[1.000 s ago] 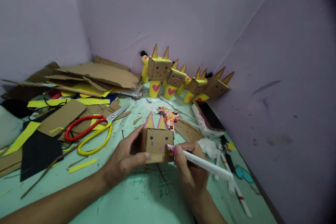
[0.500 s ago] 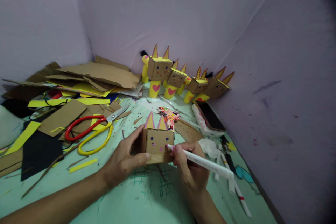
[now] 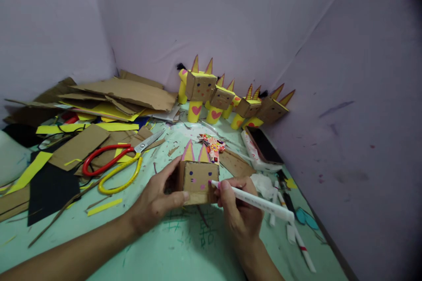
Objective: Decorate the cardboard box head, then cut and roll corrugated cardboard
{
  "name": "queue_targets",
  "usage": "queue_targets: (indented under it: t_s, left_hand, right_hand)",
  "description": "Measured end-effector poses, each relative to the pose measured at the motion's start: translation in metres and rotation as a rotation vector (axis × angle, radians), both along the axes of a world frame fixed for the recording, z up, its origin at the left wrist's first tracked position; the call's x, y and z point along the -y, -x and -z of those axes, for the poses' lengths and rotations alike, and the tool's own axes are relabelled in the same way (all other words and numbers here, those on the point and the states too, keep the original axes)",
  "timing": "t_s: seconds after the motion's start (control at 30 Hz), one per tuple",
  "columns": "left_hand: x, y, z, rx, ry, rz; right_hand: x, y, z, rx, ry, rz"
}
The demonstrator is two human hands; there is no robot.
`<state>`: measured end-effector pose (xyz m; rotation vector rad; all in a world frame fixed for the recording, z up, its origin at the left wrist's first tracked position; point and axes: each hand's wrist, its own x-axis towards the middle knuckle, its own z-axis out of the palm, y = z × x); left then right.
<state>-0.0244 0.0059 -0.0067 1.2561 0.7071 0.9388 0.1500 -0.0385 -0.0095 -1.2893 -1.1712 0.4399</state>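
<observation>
The cardboard box (image 3: 198, 179) lies near ten o'clock from the right hand (image 3: 240, 206), which pinches a white marker (image 3: 263, 203) — long axis four to ten, tip at the box's front — while the left hand (image 3: 161, 201) clasps the box from nine.

Open passage over table (image 3: 165, 254) between forearms (image 3: 95, 242), space between left hand (image 3: 158, 199) and right hand (image 3: 240, 206) filled by box (image 3: 199, 178) and pen (image 3: 267, 205), left approach obstructed by scissors (image 3: 136, 153), left rear by cardboard pile (image 3: 121, 92), far side by figures (image 3: 200, 88), right side by loose markers (image 3: 302, 246) and container (image 3: 252, 151).
</observation>
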Motion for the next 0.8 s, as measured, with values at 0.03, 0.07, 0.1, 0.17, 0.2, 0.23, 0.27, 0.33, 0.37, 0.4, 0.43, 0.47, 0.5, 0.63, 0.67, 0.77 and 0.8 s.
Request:
queue_targets:
  t_s: [0.03,0.07,0.1,0.17,0.2,0.23,0.27,0.33,0.37,0.4,0.43,0.47,0.5,0.63,0.67,0.77,0.8]
  left_hand:
    - [0.0,0.0,0.0,0.002,0.001,0.002]
    - [0.001,0.0,0.0,0.003,0.002,0.001]
    - [0.001,0.0,0.0,0.002,0.004,-0.003]
    - [0.001,0.001,0.0,0.001,0.009,-0.005]
    - [0.001,0.001,-0.001,0.0,0.009,-0.001]
    - [0.001,0.001,-0.001,-0.003,0.007,-0.001]
    - [0.001,0.001,-0.001,-0.005,0.004,-0.005]
    - [0.001,0.001,-0.001,-0.008,0.007,-0.001]
    - [0.001,0.001,-0.002,-0.003,0.008,0.004]
    - [0.0,0.0,-0.002,0.004,0.006,0.008]
    - [0.0,0.0,-0.003,0.01,0.003,0.015]
    - [0.0,0.0,-0.003,0.015,-0.002,0.021]
    - [-0.001,-0.001,-0.004,0.017,-0.007,0.021]
    - [-0.001,-0.001,-0.002,0.02,0.001,0.009]
    - [-0.001,-0.001,-0.002,0.022,0.007,0.005]
    - [0.0,0.0,0.0,0.009,0.016,-0.018]
    - [-0.001,0.0,-0.001,0.009,0.015,-0.018]
  right_hand:
    - [0.0,-0.001,0.0,0.01,-0.003,-0.012]
    - [0.0,-0.002,0.001,0.018,-0.005,-0.019]
    - [0.0,-0.002,0.001,0.021,-0.008,-0.021]
    - [-0.001,-0.003,0.002,0.02,-0.015,-0.012]
    - [-0.001,-0.004,0.002,0.019,-0.023,-0.006]
    - [-0.001,-0.005,0.003,0.024,-0.033,-0.008]
    - [-0.002,-0.005,0.003,0.035,-0.043,-0.017]
    - [-0.003,-0.007,0.004,0.062,-0.061,-0.035]
    - [-0.003,-0.008,0.005,0.07,-0.065,-0.039]
    - [-0.003,-0.008,0.006,0.073,-0.065,-0.041]
    - [-0.004,-0.009,0.007,0.072,-0.062,-0.039]
    - [-0.004,-0.009,0.007,0.069,-0.061,-0.036]
    - [-0.003,-0.008,0.007,0.068,-0.061,-0.036]
    - [0.0,-0.004,0.0,0.082,-0.087,0.0]
    - [0.002,-0.003,-0.003,0.105,-0.113,0.011]
    - [0.006,0.002,-0.009,0.205,-0.208,0.058]
    - [0.007,0.003,-0.01,0.225,-0.215,0.074]
